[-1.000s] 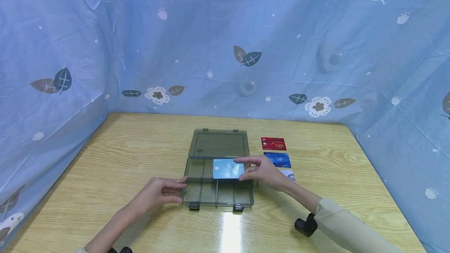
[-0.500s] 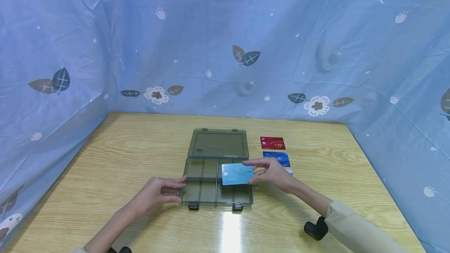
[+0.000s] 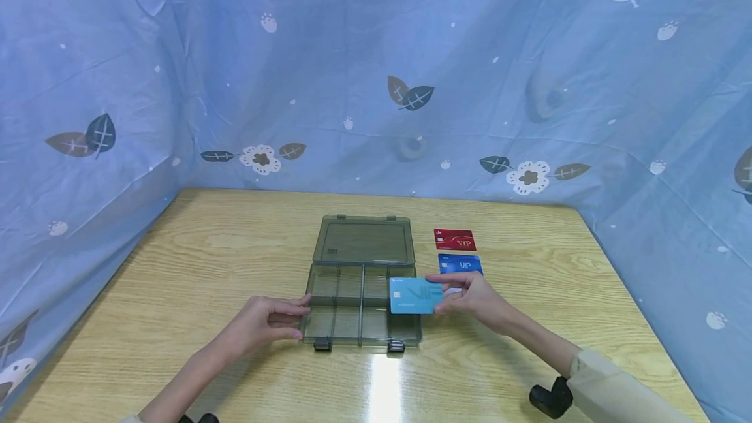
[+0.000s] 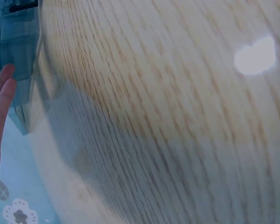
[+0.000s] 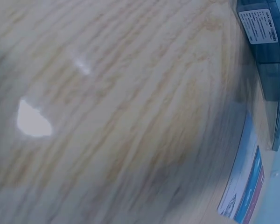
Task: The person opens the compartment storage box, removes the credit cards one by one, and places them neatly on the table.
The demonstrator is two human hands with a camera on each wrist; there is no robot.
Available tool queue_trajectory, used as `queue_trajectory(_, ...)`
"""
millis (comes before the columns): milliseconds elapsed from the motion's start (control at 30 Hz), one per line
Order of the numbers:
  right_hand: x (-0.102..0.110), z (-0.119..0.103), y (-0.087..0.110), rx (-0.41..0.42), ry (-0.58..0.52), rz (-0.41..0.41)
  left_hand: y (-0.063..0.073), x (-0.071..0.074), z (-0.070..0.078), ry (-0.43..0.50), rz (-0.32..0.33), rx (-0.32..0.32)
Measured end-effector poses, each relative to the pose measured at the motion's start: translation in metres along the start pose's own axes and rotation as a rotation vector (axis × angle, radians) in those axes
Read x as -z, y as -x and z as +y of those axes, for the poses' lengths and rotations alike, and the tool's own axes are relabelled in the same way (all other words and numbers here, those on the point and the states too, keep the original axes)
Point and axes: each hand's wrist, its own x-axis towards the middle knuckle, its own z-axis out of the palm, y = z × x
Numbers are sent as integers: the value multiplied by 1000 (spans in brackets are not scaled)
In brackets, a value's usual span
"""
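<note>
My right hand (image 3: 478,302) pinches the right end of a light blue VIP card (image 3: 414,296) between thumb and fingers. The card overlaps the right side of a clear grey compartment box (image 3: 346,325), whose lid (image 3: 367,240) lies folded back behind it. Against the box's left wall rest the loosely extended fingers of my left hand (image 3: 264,322). In the left wrist view, fingertips (image 4: 8,86) lie along the box wall (image 4: 25,56). To the right of the box are a red VIP card (image 3: 455,239) and a blue VIP card (image 3: 460,262), the latter partly behind my right hand.
A white card (image 5: 235,172) lies in front of the blue one, mostly hidden by the hand in the head view. The box has a white label (image 5: 259,26) on its side. Two black latches (image 3: 322,344) project at its front. A blue patterned cloth (image 3: 329,83) surrounds the wooden table (image 3: 235,234).
My right hand has carried the light blue card rightward and slightly toward me, from over the box's middle to its right edge. My left hand has stayed at the box's left wall.
</note>
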Motion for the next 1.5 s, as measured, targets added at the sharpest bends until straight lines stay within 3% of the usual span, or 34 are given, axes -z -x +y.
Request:
queue_trajectory(567, 16, 8, 24, -38, -4, 46, 1, -1, 0, -31, 4, -19)
queue_trajectory(933, 30, 19, 44, 3, -38, 31, 1, -1, 0, -27, 3, -38)
queue_trajectory(1500, 45, 35, 71, -47, -76, 4, 1, -1, 2, -30, 7, -21)
